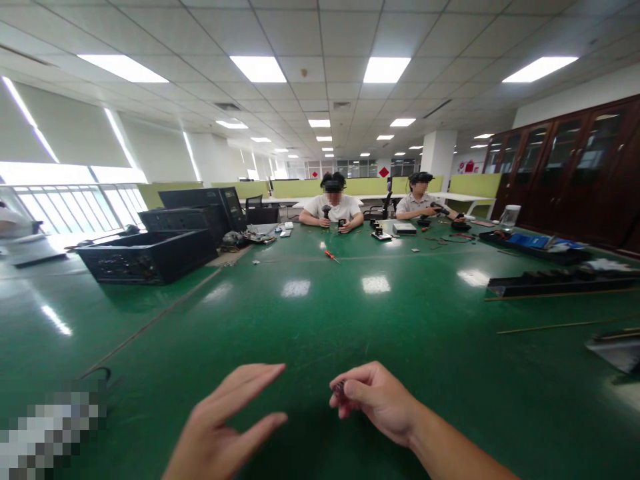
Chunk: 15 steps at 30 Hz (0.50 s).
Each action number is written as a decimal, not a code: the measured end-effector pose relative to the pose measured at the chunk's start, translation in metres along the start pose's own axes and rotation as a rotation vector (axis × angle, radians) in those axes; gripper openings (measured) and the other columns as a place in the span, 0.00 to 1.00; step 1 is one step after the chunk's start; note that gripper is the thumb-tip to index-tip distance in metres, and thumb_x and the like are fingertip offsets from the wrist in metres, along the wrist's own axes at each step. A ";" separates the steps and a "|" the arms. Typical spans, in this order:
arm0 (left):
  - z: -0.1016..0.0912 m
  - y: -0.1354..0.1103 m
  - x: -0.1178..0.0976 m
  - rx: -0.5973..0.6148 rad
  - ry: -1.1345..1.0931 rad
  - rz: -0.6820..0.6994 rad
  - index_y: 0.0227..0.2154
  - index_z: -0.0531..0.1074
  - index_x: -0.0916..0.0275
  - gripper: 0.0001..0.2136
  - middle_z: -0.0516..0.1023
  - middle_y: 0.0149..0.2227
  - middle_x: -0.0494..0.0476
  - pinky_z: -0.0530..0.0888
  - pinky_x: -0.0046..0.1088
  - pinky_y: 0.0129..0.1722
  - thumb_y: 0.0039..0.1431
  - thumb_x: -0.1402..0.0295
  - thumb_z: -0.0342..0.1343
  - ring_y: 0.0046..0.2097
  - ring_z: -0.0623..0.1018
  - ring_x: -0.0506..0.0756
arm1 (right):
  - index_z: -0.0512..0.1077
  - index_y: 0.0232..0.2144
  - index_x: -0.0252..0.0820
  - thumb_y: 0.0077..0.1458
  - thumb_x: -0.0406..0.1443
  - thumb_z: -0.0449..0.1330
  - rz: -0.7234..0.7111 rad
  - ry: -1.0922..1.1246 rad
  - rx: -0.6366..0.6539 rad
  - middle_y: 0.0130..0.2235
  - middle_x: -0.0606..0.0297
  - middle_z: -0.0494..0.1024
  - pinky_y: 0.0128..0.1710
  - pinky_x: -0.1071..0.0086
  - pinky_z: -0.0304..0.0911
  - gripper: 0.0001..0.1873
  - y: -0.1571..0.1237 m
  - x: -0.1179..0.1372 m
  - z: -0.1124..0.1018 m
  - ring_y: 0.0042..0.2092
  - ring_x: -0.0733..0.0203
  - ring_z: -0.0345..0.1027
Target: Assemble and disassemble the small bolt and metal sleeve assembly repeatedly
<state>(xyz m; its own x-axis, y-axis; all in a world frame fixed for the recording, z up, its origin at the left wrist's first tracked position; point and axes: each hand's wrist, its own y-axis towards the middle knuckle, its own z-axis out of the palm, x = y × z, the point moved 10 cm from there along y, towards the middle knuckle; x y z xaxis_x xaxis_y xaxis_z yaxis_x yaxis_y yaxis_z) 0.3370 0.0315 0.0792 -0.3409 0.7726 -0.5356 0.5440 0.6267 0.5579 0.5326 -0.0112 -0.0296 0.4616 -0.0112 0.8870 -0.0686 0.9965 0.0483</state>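
Observation:
My right hand (pixel 377 400) is closed, its thumb and fingers pinching a small dark, ridged piece (pixel 340 389) whose kind I cannot make out. To the left of it, my left hand (pixel 227 417) is open above the green tabletop (pixel 320 320), with thumb and fingers spread apart and nothing between them. A gap separates the two hands. The fingers of my right hand partly hide the small piece.
Black computer cases (pixel 155 257) stand at the back left. An orange screwdriver (pixel 331 257) lies mid-table. Across the table sit two people (pixel 333 207), handling objects. Black trays (pixel 535 247) and long metal strips lie on the right. A blurred-out object (pixel 50 427) is at the lower left.

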 end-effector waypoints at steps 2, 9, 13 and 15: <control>0.058 0.018 -0.040 0.233 -0.113 0.214 0.51 0.76 0.45 0.21 0.83 0.46 0.55 0.77 0.44 0.53 0.53 0.65 0.67 0.50 0.80 0.62 | 0.81 0.32 0.33 0.45 0.48 0.73 -0.005 0.051 0.031 0.30 0.57 0.80 0.33 0.69 0.59 0.22 0.000 -0.001 0.002 0.29 0.63 0.70; 0.096 0.043 -0.066 0.102 -0.364 0.195 0.43 0.80 0.49 0.12 0.84 0.39 0.53 0.80 0.33 0.43 0.58 0.72 0.63 0.41 0.82 0.56 | 0.78 0.26 0.34 0.44 0.49 0.73 -0.024 0.156 0.045 0.27 0.63 0.75 0.32 0.71 0.58 0.21 0.004 -0.001 0.001 0.29 0.65 0.67; 0.083 0.031 -0.053 0.137 -0.298 0.160 0.40 0.81 0.47 0.10 0.85 0.37 0.49 0.81 0.30 0.41 0.58 0.69 0.62 0.40 0.83 0.56 | 0.79 0.29 0.33 0.47 0.50 0.70 0.032 0.095 0.099 0.27 0.62 0.77 0.32 0.71 0.58 0.23 0.002 -0.007 0.010 0.29 0.64 0.70; 0.056 0.023 -0.025 0.074 -0.175 0.041 0.39 0.81 0.46 0.09 0.85 0.37 0.48 0.82 0.30 0.40 0.55 0.65 0.65 0.38 0.84 0.57 | 0.79 0.35 0.33 0.49 0.52 0.68 0.075 0.059 0.111 0.30 0.59 0.79 0.32 0.72 0.58 0.25 0.002 -0.011 0.010 0.29 0.64 0.71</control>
<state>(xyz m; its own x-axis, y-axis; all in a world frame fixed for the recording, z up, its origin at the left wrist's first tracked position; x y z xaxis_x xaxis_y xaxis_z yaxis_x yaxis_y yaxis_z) 0.4007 0.0211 0.0695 -0.1819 0.7639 -0.6191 0.6121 0.5807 0.5367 0.5185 -0.0100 -0.0342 0.5026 0.0713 0.8616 -0.2006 0.9790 0.0361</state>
